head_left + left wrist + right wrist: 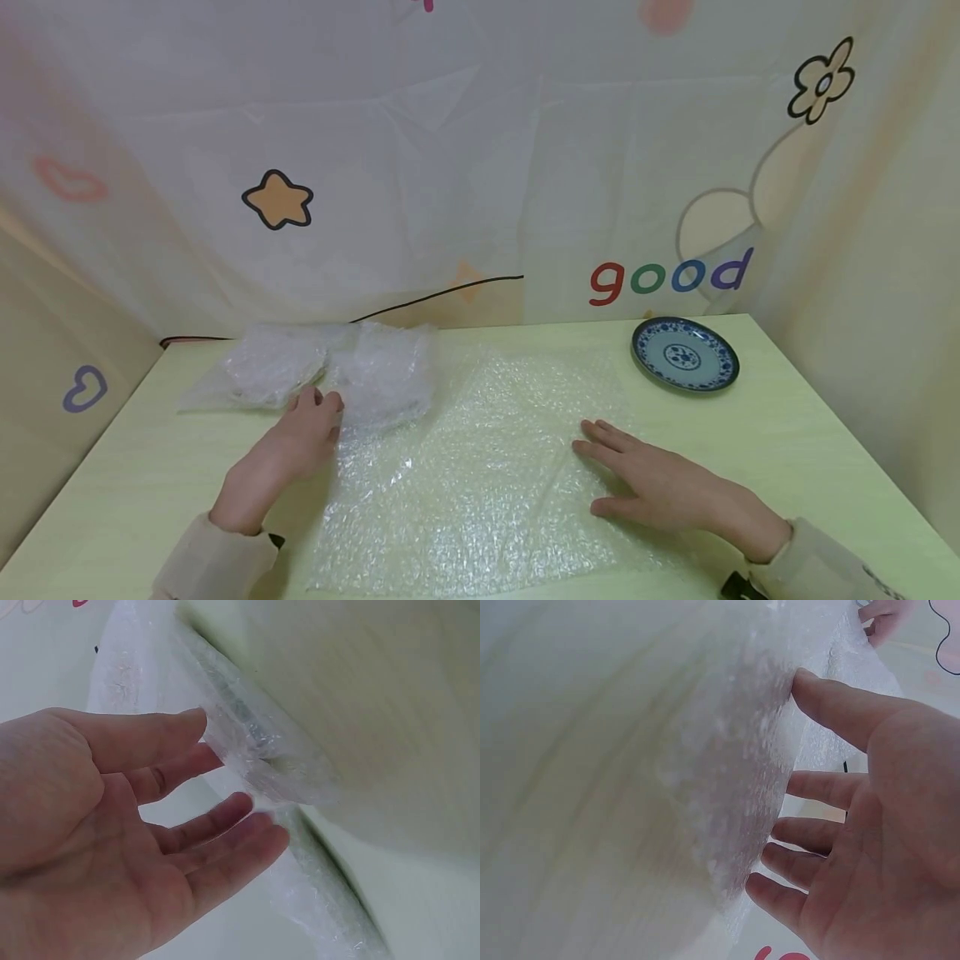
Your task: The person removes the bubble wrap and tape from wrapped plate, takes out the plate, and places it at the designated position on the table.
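My left hand (300,429) is at the front edge of a bubble-wrapped bundle (276,367) at the back left. Its thumb and index finger touch the wrap's edge in the left wrist view, the other fingers loosely bent. A greenish rim (244,712) shows through the film. Just right of it lies a second bubble-wrapped bundle (386,371). A wide sheet of bubble wrap (472,492) is spread flat across the middle. My right hand (652,483) rests on the sheet's right side with fingers spread; in the right wrist view its fingertips touch the bubbled surface (735,750).
A blue-and-white patterned plate (682,357) lies bare at the back right of the pale table (787,442). Behind the table hangs a printed curtain (465,167), with more cloth at both sides.
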A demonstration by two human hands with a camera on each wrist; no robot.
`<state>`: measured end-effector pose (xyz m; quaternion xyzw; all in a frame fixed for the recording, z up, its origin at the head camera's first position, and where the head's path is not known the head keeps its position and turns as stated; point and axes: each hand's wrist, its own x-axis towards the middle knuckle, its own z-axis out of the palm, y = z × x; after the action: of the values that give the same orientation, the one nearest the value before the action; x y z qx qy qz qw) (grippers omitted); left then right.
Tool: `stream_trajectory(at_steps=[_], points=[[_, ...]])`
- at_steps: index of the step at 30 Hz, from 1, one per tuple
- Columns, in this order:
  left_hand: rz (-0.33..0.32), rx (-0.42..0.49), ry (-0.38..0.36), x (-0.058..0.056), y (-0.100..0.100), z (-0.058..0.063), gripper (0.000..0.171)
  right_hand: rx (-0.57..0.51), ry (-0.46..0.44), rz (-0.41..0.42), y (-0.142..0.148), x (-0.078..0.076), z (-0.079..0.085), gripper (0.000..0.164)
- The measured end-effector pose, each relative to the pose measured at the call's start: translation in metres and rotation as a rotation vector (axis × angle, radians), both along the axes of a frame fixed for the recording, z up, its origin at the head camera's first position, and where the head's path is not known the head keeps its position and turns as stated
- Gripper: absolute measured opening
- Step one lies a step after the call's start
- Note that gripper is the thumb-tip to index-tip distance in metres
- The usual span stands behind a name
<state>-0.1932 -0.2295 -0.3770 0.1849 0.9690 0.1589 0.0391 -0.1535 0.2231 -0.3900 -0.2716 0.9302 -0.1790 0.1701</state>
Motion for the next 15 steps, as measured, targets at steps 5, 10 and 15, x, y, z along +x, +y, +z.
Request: stream_trajectory(at_steps=[5, 10, 15], points=[[-0.07, 0.012, 0.075, -0.005, -0.0037, -0.0033, 0.009, -0.002, 0.005, 0.005, -0.0004, 0.0003, 0.0003, 0.08], [-0.075, 0.044, -0.015, -0.0079, -0.0072, -0.0009, 0.013, 0.005, 0.009, 0.006, -0.0009, 0.0009, 0.0027, 0.08], [-0.052, 0.029, -0.069, -0.0065, -0.0081, 0.0039, 0.025, 0.007, 0.015, 0.008, -0.001, 0.0009, 0.003, 0.079]])
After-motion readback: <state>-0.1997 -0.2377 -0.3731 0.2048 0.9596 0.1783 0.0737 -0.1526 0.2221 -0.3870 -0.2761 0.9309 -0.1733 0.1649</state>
